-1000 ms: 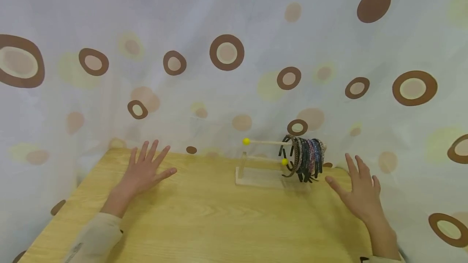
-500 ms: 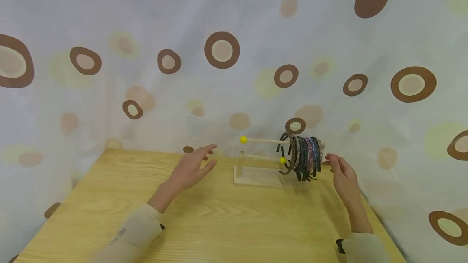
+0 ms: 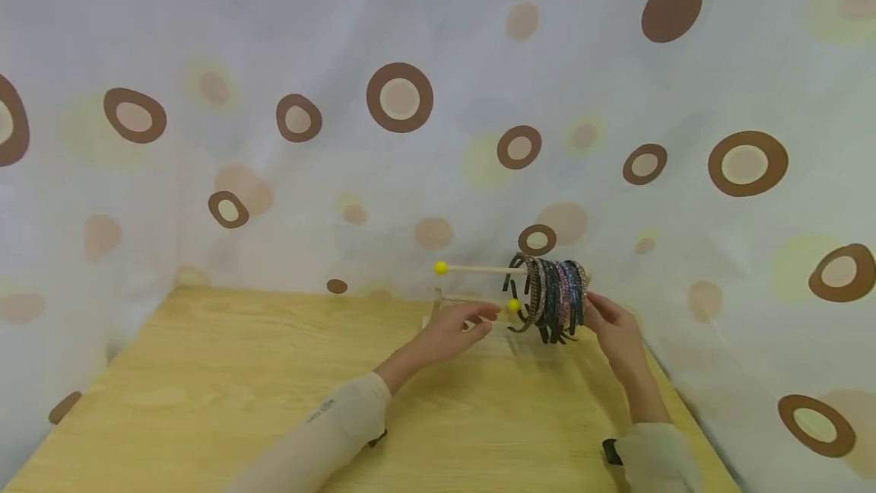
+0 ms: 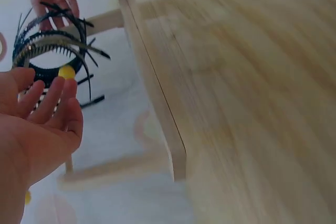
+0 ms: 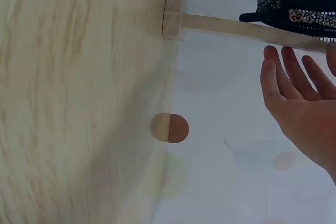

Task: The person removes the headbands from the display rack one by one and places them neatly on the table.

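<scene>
You have a wooden stand (image 3: 482,270) near the far edge of the table (image 3: 287,379), right of centre, with a patterned sheet (image 3: 356,29) behind it. A packed row of headbands (image 3: 557,295) hangs at the right end of its upper rod.

Your left hand (image 3: 452,335) is just left of the lower rod's yellow ball (image 3: 515,304), thumb apart and fingers loosely bent, gripping nothing; you cannot tell from these views whether a fingertip touches the ball. Your right hand (image 3: 619,337) is at the stand's right end, fingers lightly bent around no object, tips at or just beside the post; contact there is unclear.

The headbands look light and springy, thin but fairly stiff, with sparkly outer faces and comb teeth inside that probably snag on one another. The leftmost likely makes the easiest hold: pinch its curved top or one leg, gently, since too wide a spread could crack it. The stand seems rigid and light enough to tip, so its right post or base is a sound place to steady it.

The stand's long axis runs left to right, roughly along the table's far edge. Its upper rod points left, ending in another yellow ball (image 3: 441,268); the lower rod points right. Each headband arches across the upper rod, tips mostly downward
</scene>
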Tool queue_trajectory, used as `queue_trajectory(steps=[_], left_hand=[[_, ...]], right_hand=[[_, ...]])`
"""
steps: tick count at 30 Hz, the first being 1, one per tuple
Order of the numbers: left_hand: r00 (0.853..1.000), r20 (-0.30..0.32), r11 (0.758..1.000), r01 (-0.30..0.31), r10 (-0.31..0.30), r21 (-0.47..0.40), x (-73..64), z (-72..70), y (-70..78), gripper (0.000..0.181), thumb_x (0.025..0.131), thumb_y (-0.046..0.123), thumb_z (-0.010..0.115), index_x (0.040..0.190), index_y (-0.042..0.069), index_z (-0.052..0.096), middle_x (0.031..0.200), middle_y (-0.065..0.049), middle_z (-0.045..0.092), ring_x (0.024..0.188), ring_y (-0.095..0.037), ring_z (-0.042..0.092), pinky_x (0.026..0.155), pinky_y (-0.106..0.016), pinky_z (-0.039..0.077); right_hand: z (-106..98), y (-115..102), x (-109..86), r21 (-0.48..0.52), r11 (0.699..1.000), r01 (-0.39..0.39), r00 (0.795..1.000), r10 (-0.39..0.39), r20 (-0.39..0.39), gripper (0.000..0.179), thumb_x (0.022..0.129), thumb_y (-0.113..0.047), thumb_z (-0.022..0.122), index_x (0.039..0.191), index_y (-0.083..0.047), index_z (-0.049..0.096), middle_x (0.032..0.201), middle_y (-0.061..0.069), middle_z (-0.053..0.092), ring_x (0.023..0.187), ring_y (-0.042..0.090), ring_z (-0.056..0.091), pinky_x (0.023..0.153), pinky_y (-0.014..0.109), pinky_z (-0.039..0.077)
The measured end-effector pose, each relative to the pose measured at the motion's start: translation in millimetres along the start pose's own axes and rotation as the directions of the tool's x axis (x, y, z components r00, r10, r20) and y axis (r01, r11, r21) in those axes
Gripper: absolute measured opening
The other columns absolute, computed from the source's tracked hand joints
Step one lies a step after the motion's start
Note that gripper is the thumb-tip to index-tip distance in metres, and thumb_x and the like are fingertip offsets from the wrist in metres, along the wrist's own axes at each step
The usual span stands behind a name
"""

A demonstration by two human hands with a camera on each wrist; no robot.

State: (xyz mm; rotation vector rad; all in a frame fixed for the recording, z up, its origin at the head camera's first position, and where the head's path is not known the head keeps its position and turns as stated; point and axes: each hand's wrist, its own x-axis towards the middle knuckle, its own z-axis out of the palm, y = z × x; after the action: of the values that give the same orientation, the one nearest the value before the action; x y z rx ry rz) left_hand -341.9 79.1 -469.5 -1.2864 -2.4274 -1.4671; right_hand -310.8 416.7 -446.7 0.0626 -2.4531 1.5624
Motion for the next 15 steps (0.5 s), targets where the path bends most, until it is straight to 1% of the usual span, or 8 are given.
queue_trajectory(steps=[1, 3, 5, 7, 10, 12, 15], left_hand=[[1.0, -0.009, 1.0, 0.007, -0.007, -0.001, 5.3, 5.1, 1.3, 0.041, 0.109, 0.029, 0.054, 0.146, 0.013, 0.056, 0.135, -0.002, 0.063, 0.112, -0.009, 0.062, 0.094, -0.03, 0.05], [0.999, -0.032, 1.0, 0.03, -0.03, -0.006, 14.4, 15.5, 4.0, 0.04, 0.108, 0.025, 0.055, 0.146, 0.012, 0.056, 0.137, 0.0, 0.062, 0.114, -0.009, 0.061, 0.096, -0.03, 0.05], [0.996, -0.062, 0.998, 0.06, -0.062, -0.029, 21.3, 24.6, 8.6, 0.04, 0.107, 0.022, 0.059, 0.145, 0.011, 0.057, 0.138, 0.0, 0.062, 0.115, -0.011, 0.061, 0.097, -0.033, 0.05], [0.991, -0.091, 0.994, 0.089, -0.094, -0.057, 26.6, 32.6, 14.6, 0.04, 0.105, 0.022, 0.062, 0.144, 0.013, 0.058, 0.137, -0.001, 0.062, 0.115, -0.013, 0.061, 0.097, -0.037, 0.05], [0.983, -0.138, 0.99, 0.112, -0.123, -0.086, 32.0, 42.9, 21.5, 0.041, 0.102, 0.026, 0.067, 0.141, 0.014, 0.061, 0.133, -0.001, 0.064, 0.114, -0.016, 0.061, 0.095, -0.037, 0.052], [0.976, -0.166, 0.988, 0.126, -0.139, -0.091, 33.6, 47.8, 24.8, 0.041, 0.101, 0.031, 0.068, 0.139, 0.015, 0.063, 0.129, 0.001, 0.066, 0.112, -0.016, 0.062, 0.093, -0.036, 0.052], [0.964, -0.208, 0.984, 0.146, -0.164, -0.098, 33.5, 52.2, 28.6, 0.038, 0.099, 0.034, 0.07, 0.132, 0.016, 0.067, 0.122, 0.004, 0.068, 0.108, -0.015, 0.063, 0.088, -0.032, 0.053]], right_hand=[[0.9, 0.7, 0.6, -0.008, 1.0, -0.008, 1.0, 0.008, 0.005, 0.067, 0.105, -0.049, 0.053, 0.155, -0.005, 0.042, 0.153, 0.02, 0.044, 0.134, 0.036, 0.047, 0.111, 0.06, 0.032], [3.1, 2.6, 2.0, -0.019, 1.0, -0.013, 1.0, 0.013, 0.006, 0.066, 0.105, -0.047, 0.054, 0.155, -0.005, 0.042, 0.153, 0.02, 0.045, 0.137, 0.037, 0.042, 0.111, 0.059, 0.032], [5.6, 4.5, 3.6, -0.016, 1.0, -0.007, 1.0, 0.007, 0.006, 0.064, 0.106, -0.043, 0.054, 0.155, -0.005, 0.042, 0.151, 0.02, 0.046, 0.135, 0.034, 0.046, 0.111, 0.054, 0.035], [7.8, 6.1, 5.2, -0.014, 1.0, 0.001, 1.0, -0.001, 0.002, 0.061, 0.107, -0.039, 0.053, 0.156, -0.004, 0.041, 0.15, 0.021, 0.048, 0.129, 0.025, 0.052, 0.109, 0.045, 0.04], [10.6, 7.7, 7.1, 0.003, 1.0, 0.012, 1.0, -0.012, -0.011, 0.057, 0.107, -0.034, 0.055, 0.154, -0.003, 0.044, 0.147, 0.021, 0.05, 0.118, 0.012, 0.057, 0.101, 0.029, 0.045], [12.6, 8.4, 7.3, 0.012, 1.0, 0.013, 1.0, -0.013, -0.018, 0.055, 0.107, -0.032, 0.056, 0.153, -0.003, 0.045, 0.146, 0.021, 0.051, 0.116, 0.006, 0.056, 0.096, 0.021, 0.046], [15.2, 9.2, 7.7, 0.024, 1.0, 0.014, 1.0, -0.014, -0.025, 0.054, 0.107, -0.031, 0.056, 0.152, -0.004, 0.047, 0.145, 0.02, 0.052, 0.118, 0.007, 0.055, 0.093, 0.018, 0.046]])
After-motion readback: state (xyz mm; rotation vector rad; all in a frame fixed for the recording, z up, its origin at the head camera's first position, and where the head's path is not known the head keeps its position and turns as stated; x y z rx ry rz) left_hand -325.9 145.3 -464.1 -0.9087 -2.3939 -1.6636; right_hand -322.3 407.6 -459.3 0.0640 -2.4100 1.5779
